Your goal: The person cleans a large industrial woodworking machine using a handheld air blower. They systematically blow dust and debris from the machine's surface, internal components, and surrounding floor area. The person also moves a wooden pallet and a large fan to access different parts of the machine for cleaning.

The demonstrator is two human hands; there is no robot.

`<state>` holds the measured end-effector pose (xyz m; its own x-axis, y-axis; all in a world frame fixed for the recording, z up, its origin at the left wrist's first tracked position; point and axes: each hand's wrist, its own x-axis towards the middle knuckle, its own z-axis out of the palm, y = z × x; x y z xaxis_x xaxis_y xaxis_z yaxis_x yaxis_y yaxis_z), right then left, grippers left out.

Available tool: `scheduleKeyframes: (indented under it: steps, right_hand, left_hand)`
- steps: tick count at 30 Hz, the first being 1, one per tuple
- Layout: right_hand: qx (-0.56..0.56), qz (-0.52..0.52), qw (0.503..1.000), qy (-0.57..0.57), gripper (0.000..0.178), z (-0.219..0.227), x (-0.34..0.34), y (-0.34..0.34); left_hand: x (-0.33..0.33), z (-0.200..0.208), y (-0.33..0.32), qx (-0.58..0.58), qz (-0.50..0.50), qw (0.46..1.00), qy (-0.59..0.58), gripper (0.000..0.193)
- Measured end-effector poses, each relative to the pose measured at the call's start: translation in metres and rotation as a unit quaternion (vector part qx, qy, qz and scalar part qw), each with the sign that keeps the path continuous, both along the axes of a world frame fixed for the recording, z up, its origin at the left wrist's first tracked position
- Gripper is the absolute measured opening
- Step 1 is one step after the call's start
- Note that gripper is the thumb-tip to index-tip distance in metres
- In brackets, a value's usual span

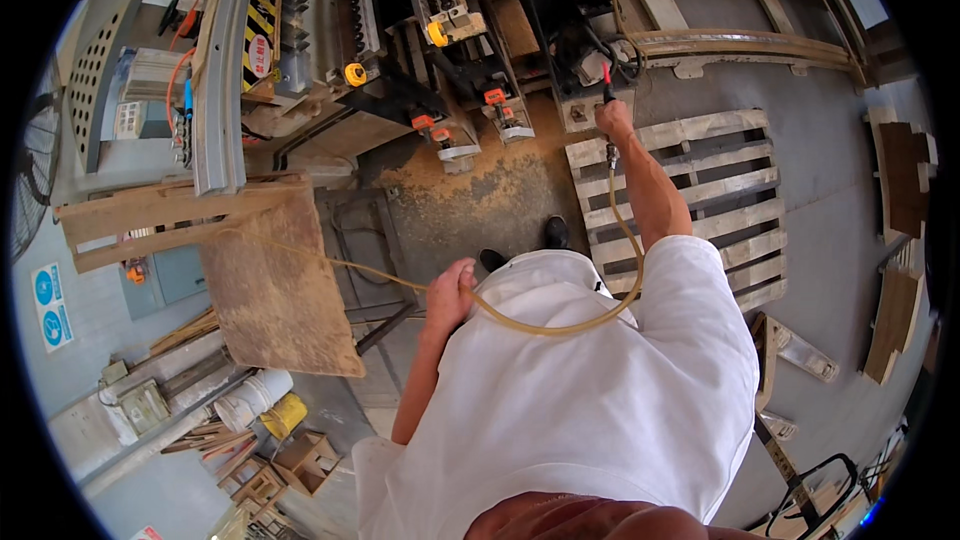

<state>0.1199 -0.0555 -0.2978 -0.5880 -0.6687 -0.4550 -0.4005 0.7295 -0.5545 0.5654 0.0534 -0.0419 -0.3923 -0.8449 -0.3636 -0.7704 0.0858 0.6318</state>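
Note:
Stretched out ahead to the right, my right hand (pixel 615 121) is closed round an air blow gun (pixel 608 90) with a red tip. The tip points at the end of a woodworking machine (pixel 583 112). A yellowish air hose (pixel 560 328) joins the gun at a metal fitting just below the hand. From there it loops across my white shirt to my left hand (pixel 452 290), which is closed on it near my waist. Beyond that hand, the hose runs left over a worn plywood board (pixel 275 290). The trigger is hidden under my right fingers.
Sawdust (pixel 470 185) covers the floor by my shoes. Machine arms with orange-and-black clamps (pixel 497 98) jut toward me. A slatted wooden pallet (pixel 690 205) lies to the right. At lower left are a white bucket (pixel 250 395), a yellow bucket (pixel 284 416) and wood scraps (pixel 215 440).

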Motion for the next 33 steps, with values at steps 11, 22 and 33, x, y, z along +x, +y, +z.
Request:
scheduleKeyframes:
  steps: [11,22,33]
  right_hand:
    - [0.01,0.213,0.961,0.177,0.019,0.005,-0.005,-0.038]
    - [-0.023,0.271,0.942,0.196,0.027,0.008,-0.012,-0.034]
    - [0.045,-0.093,0.993,0.054,0.037,0.072,-0.047,0.018]
  left_hand:
    - [0.008,-0.007,0.005,-0.027,0.008,1.0,-0.004,0.024]
    - [0.001,-0.005,0.003,-0.002,0.018,1.0,0.0,0.025]
    - [0.007,-0.017,-0.001,-0.008,0.006,1.0,0.0,0.025]
